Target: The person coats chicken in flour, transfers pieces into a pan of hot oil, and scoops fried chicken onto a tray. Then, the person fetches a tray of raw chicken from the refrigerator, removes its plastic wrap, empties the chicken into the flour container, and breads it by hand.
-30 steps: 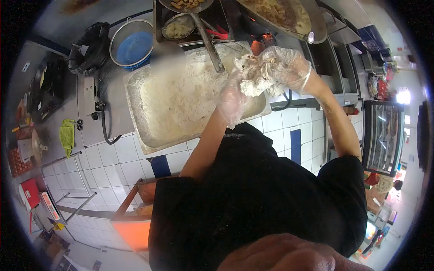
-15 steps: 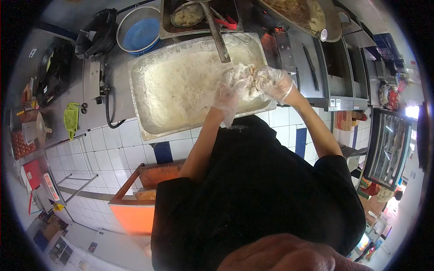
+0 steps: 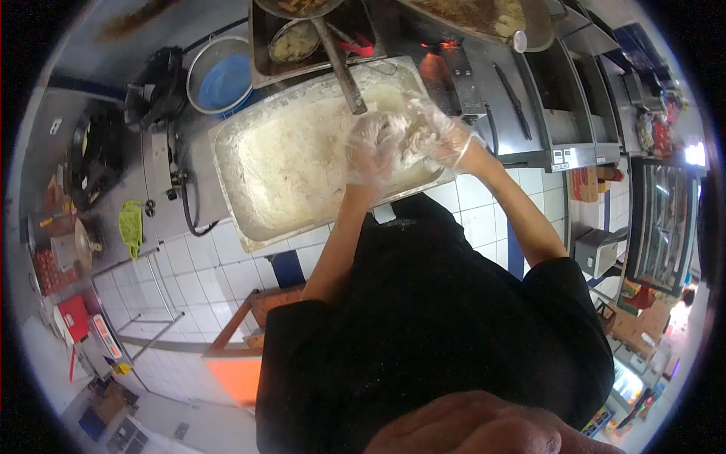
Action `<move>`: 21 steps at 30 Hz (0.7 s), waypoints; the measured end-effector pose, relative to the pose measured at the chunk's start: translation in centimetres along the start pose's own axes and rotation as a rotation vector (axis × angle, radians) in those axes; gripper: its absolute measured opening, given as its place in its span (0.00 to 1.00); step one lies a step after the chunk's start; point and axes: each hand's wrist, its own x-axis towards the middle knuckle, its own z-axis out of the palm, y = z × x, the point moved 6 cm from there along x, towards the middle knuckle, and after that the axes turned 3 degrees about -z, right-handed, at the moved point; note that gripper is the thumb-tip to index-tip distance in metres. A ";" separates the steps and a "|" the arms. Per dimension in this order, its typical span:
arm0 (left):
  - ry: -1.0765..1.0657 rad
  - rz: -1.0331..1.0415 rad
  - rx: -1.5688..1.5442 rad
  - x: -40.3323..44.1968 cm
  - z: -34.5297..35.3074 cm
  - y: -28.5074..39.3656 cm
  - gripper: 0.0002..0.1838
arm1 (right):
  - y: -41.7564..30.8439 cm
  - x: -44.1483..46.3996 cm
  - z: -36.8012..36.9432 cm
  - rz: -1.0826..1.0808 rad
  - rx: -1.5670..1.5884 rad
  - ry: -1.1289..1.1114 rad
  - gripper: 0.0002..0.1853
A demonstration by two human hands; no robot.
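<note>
A large metal tray point(image 3: 236, 216) holds a bed of white flour point(image 3: 280, 151). Both of my hands wear clear plastic gloves and work at the tray's right end. My left hand point(image 3: 369, 151) has its fingers curled round flour-coated food pieces. Beside it, my right hand point(image 3: 452, 142) closes on more of the flour-coated food pieces point(image 3: 416, 142), which lie between the two hands. The exact kind of food is hidden by the flour, and motion blurs the fingertips.
A strainer's metal handle point(image 3: 344, 76) juts over the tray's back edge. Behind stand a dark pan point(image 3: 261, 45) with red-handled tongs point(image 3: 355, 48) and a blue-lined colander point(image 3: 224, 82). Glowing heat point(image 3: 439, 64) shows at the back right, near a large frying vat point(image 3: 533, 23).
The view has shifted a little, so the tray and counter sit slightly to the left. My hands have moved apart slightly and their fingers have shifted around the floured pieces.
</note>
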 end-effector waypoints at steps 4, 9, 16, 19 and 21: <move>-0.071 -0.038 0.073 -0.9 1.8 1.3 0.15 | 1.1 0.5 1.8 -0.014 0.083 -0.024 0.38; -0.034 -0.056 -0.090 -1.0 1.5 -0.8 0.14 | 2.8 -0.2 4.0 0.277 -0.052 -0.145 0.35; -0.066 -0.109 -0.033 -2.6 -1.7 -1.5 0.17 | 0.9 0.6 2.7 0.087 -0.254 -0.065 0.24; -0.046 -0.339 -0.821 -4.5 -3.9 -3.0 0.18 | -3.0 0.8 -1.8 0.127 -0.203 -0.009 0.27; -0.091 -0.177 -0.210 -5.4 -5.8 -2.0 0.20 | -0.9 1.3 -3.1 0.060 -0.004 0.005 0.29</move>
